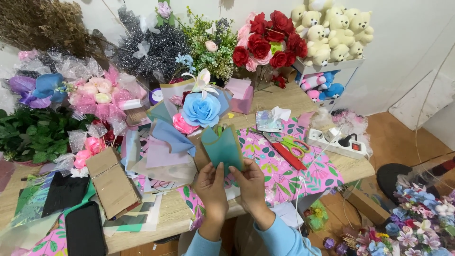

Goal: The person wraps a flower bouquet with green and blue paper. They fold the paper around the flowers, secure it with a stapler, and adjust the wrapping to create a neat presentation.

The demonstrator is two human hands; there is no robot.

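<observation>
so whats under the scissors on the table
The scissors lie on a pink floral sheet spread over the wooden table. The sheet hides the tabletop directly beneath them.

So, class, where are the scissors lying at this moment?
In the head view, the scissors lie on the pink floral cloth, right of the hands, between the folded teal paper and the white power strip.

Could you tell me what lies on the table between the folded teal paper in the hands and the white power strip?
In the head view, between the teal paper and the power strip lie green-handled scissors and a red-handled tool on the pink floral sheet.
</observation>
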